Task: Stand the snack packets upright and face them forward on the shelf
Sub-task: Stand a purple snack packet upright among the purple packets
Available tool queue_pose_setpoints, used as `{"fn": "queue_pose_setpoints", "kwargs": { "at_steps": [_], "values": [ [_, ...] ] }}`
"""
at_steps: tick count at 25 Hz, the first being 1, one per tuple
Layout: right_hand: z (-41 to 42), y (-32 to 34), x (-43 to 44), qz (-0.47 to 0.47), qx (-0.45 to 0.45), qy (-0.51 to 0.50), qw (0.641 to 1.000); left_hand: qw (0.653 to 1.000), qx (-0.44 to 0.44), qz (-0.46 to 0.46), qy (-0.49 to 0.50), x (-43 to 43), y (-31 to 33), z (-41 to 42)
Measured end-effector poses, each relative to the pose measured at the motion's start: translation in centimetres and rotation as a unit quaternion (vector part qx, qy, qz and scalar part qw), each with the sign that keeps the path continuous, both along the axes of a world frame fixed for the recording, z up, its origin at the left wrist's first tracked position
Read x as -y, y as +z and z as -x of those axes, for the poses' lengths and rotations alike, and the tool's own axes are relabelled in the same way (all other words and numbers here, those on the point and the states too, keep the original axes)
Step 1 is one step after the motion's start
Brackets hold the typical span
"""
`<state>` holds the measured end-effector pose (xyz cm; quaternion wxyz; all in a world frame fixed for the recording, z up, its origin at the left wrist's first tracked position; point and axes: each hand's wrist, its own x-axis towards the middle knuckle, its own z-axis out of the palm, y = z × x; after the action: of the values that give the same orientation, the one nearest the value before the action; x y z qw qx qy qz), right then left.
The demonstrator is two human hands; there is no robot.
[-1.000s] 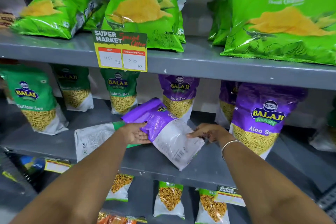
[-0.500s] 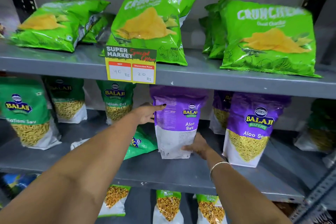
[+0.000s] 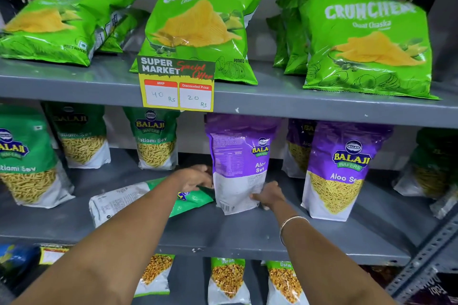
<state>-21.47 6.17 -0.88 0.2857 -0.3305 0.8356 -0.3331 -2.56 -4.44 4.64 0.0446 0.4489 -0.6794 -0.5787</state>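
A purple Aloo Sev packet (image 3: 238, 163) stands upright on the middle shelf (image 3: 223, 230), its printed back side toward me. My right hand (image 3: 269, 195) grips its lower right corner. My left hand (image 3: 195, 177) rests against its lower left edge, fingers curled there. Just left of it, under my left forearm, a green Ratlami Sev packet (image 3: 133, 200) lies flat with its back side up. Other green packets (image 3: 156, 138) and a purple packet (image 3: 342, 171) stand upright, fronts forward.
Green Crunchem chip bags (image 3: 200, 25) fill the top shelf, with a yellow price tag (image 3: 177, 84) clipped to its edge. More packets (image 3: 228, 280) stand on the shelf below. A slotted metal upright (image 3: 421, 262) runs at the lower right.
The purple packet went from lying tilted in both hands to standing upright. My left hand has dropped from its upper edge to its lower left edge. The camera has tilted upward.
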Motion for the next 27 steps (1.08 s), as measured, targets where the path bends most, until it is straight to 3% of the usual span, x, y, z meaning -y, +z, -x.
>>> {"fn": "queue_pose_setpoints", "kwargs": {
  "at_steps": [6, 8, 11, 16, 23, 27],
  "values": [
    [-0.1, 0.5, -0.5, 0.015, 0.085, 0.066, 0.994, 0.998, -0.05, 0.026, 0.026, -0.8, -1.7, 0.8],
    [0.0, 1.0, -1.2, 0.003, 0.16, 0.126, 0.979, 0.993, -0.098, 0.038, 0.058, -1.2, -2.4, 1.5],
    [-0.3, 0.9, -1.1, -0.026, 0.199, 0.21, 0.957, 0.984, -0.153, 0.035, 0.078, -1.9, -3.3, 2.7],
    [-0.3, -0.7, 0.0, 0.069, 0.144, 0.165, 0.973, 0.988, -0.116, 0.067, 0.072, -1.6, -4.0, 3.7],
    [4.1, 0.4, -1.4, 0.064, 0.19, 0.184, 0.962, 0.99, -0.103, 0.052, 0.084, -1.2, -3.0, 3.3],
    [5.1, 1.0, -1.3, 0.103, 0.243, 0.181, 0.947, 0.981, -0.043, 0.129, 0.138, -1.3, -2.9, 3.1]
  ]
}}
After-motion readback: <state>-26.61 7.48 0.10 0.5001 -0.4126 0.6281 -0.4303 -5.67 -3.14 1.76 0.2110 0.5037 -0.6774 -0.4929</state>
